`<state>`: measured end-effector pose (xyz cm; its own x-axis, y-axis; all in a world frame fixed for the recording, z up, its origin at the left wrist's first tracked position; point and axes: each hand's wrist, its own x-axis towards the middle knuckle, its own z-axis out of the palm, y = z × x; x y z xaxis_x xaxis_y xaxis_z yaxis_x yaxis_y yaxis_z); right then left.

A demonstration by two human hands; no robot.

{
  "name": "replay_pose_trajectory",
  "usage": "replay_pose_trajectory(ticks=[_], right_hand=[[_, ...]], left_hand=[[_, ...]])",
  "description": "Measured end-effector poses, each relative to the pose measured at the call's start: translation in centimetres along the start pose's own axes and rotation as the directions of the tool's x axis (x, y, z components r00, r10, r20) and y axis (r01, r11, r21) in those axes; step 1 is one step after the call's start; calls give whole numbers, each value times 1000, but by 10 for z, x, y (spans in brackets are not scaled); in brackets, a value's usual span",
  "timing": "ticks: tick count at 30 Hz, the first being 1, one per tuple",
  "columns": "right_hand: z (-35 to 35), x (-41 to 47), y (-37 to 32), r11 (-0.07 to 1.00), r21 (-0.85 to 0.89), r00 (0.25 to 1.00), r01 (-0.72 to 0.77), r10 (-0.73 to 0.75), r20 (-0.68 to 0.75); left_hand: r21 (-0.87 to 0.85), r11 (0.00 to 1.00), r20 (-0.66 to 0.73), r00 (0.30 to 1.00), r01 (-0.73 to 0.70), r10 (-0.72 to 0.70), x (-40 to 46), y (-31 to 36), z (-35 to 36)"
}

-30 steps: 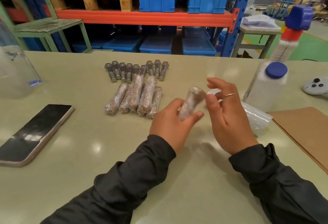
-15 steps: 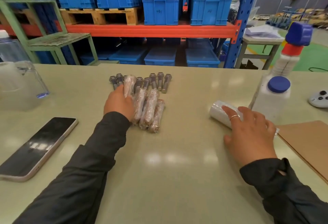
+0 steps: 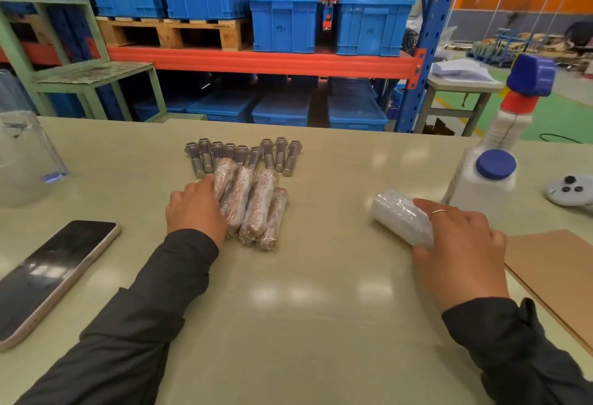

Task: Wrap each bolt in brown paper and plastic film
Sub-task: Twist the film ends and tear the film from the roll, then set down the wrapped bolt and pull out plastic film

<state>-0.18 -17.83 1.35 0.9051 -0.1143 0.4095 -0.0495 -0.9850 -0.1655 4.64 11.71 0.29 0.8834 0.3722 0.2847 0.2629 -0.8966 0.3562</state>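
Note:
A row of several bare steel bolts [image 3: 244, 156] lies across the middle of the table. Just in front of it lie several wrapped bolts [image 3: 256, 209], brown paper under shiny plastic film, side by side. My left hand [image 3: 195, 209] rests against the left side of this pile, its fingers on the leftmost wrapped bolt [image 3: 223, 177]. To the right, my right hand [image 3: 459, 244] lies over a roll of plastic film [image 3: 398, 215] on the table, fingers curved on its top. Brown paper sheets [image 3: 558, 273] lie at the right edge.
A phone [image 3: 48, 276] lies face up at the left front. A clear plastic jug [image 3: 22, 161] stands at far left. A white bottle with a blue cap [image 3: 481, 186], a spray bottle [image 3: 519, 106] and a white controller [image 3: 571, 189] stand at the right.
My left hand carried the freshly wrapped bolt from the centre to the left side of the wrapped pile and set it down. My right hand dropped onto the film roll.

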Motion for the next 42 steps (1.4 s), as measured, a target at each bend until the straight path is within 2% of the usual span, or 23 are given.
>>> replay_pose_trajectory(ticks=[2, 4, 6, 8, 9, 10, 11, 12, 14, 15, 16, 18, 23, 29, 33, 36, 38, 40, 42], right_hand=[[-2, 0, -3, 998, 58, 1000, 8, -8, 1], [-4, -1, -5, 985, 170, 1000, 19, -18, -6], [-9, -3, -10, 924, 381, 1000, 19, -18, -5], [-16, -7, -17, 772, 635, 998, -29, -11, 59], [-19, -9, -21, 674, 733, 992, -88, -7, 125], [-21, -12, -26, 569, 806, 979, -163, -5, 202], [-22, -15, -30, 460, 856, 962, -237, -10, 271], [-21, -18, -34, 367, 882, 946, -295, -21, 325], [-20, -24, -42, 280, 900, 928, -335, -67, 367], [-19, -27, -45, 263, 903, 923, -339, -91, 373], [-18, -29, -47, 255, 903, 917, -347, -110, 383], [-16, -31, -49, 268, 891, 904, -368, -124, 410], [-9, -28, -49, 392, 831, 909, -396, 41, 414], [-10, -26, -45, 389, 764, 850, -514, 110, 516], [-1, -25, -41, 642, 660, 902, -390, 123, 413], [-4, -20, -33, 743, 598, 934, -301, 104, 341], [-8, -14, -24, 814, 517, 932, -264, 78, 353], [-13, -9, -14, 854, 459, 919, -246, 55, 389], [-18, -6, -8, 838, 471, 902, -276, 56, 427]], left_hand=[[-36, 999, 6, 1000, 17, -17, -2, 3, -2], [20, 999, -1, 1000, 25, -25, -5, 7, -6], [-2, 999, -132, 991, -35, 35, -10, 14, -12], [-214, 950, -271, 948, -226, 164, -22, 25, -19], [-361, 881, -271, 938, -306, 214, -30, 33, -21], [-528, 790, -185, 950, -313, 253, -40, 42, -23], [-695, 682, -22, 955, -227, 296, -51, 51, -23], [-824, 562, 160, 924, -69, 347, -63, 61, -24], [-877, 395, 435, 801, 273, 412, -81, 74, -19], [-864, 341, 492, 765, 370, 417, -88, 77, -16], [-862, 300, 503, 762, 408, 408, -92, 78, -14], [-876, 282, 475, 801, 391, 366, -93, 77, -9], [-868, 390, 439, 842, 307, 314, -94, 72, -4], [-849, 473, 424, 838, 237, 342, -100, 73, -2], [-823, 522, 447, 822, 223, 353, -108, 75, 0], [-819, 460, 519, 784, 343, 340, -109, 77, -4], [-800, 381, 589, 731, 464, 346, -110, 79, -7], [-748, 263, 661, 647, 609, 379, -110, 82, -10], [-649, 149, 721, 540, 746, 434, -110, 83, -13]])
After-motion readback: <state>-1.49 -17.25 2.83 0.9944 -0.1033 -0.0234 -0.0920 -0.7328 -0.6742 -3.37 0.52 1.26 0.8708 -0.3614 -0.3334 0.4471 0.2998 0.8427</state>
